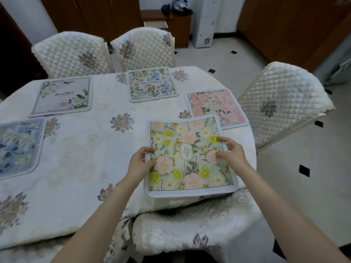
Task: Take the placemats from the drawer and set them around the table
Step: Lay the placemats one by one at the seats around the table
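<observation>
Here the table (79, 149), under a quilted white cloth, carries four placemats already laid: a blue one (17, 147) at the left edge, a pale rose one (62, 96) and a "Beautiful" one (152, 84) before the two far chairs (76, 54), and a pink one (216, 108) facing the right chair (281, 105). Each sits before a seat, presumably to mark a place. The "Garden" placemat (188, 158) lies at the near right edge, its far corner overlapping the pink one. The left hand (141, 161) pinches its left border, and the right hand (230, 151) grips its right border, likely to square it.
</observation>
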Demonstrator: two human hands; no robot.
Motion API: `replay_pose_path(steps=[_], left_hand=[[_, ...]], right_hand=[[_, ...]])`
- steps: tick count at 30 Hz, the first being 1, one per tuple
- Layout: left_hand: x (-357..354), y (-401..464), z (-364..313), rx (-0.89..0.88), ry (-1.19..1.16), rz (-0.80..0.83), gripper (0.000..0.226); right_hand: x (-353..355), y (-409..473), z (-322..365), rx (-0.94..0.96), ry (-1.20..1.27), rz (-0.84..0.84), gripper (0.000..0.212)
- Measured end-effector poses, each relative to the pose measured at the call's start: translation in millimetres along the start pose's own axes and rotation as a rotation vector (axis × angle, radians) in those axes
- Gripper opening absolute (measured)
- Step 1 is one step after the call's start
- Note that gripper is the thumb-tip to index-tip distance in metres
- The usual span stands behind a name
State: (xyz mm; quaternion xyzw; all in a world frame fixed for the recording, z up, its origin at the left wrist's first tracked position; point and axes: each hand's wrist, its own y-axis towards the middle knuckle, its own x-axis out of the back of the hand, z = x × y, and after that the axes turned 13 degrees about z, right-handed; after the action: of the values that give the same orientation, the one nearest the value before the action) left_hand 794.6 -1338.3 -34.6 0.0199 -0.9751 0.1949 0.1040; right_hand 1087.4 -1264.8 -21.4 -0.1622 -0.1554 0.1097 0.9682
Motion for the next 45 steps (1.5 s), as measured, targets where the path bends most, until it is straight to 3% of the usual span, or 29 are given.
replay_pose_path(steps=[14, 20, 23, 27, 33, 37, 41, 45], left_hand=[[-38, 26, 79, 0.229, -0.015, -0.249, 0.036], [-33, 27, 93, 0.222, 0.046, -0.235, 0.04], [-30, 28, 96, 0.185, 0.095, -0.198, 0.056], [-25, 38, 102, 0.267, 0.411, -0.128, 0.062], [-22, 37, 106, 0.276, 0.848, -0.161, 0.055], [-19, 54, 100, 0.101, 1.0, -0.164, 0.036], [-32, 96, 81, -0.056, 1.088, -0.042, 0.062], [-54, 146, 74, -0.077, 1.176, 0.04, 0.069]], right_hand=[[-19, 84, -66, -0.039, -0.124, 0.267, 0.053], [-26, 85, -84, -0.028, -0.171, 0.302, 0.053], [-26, 87, -85, -0.031, -0.269, 0.344, 0.056], [-30, 90, -88, -0.037, -0.613, 0.434, 0.068], [-33, 89, -89, 0.045, -1.119, 0.32, 0.069], [-42, 98, -83, 0.123, -1.176, 0.261, 0.063], [-89, 120, -68, 0.281, -1.039, 0.306, 0.062], [-154, 148, -61, 0.374, -1.024, 0.348, 0.063]])
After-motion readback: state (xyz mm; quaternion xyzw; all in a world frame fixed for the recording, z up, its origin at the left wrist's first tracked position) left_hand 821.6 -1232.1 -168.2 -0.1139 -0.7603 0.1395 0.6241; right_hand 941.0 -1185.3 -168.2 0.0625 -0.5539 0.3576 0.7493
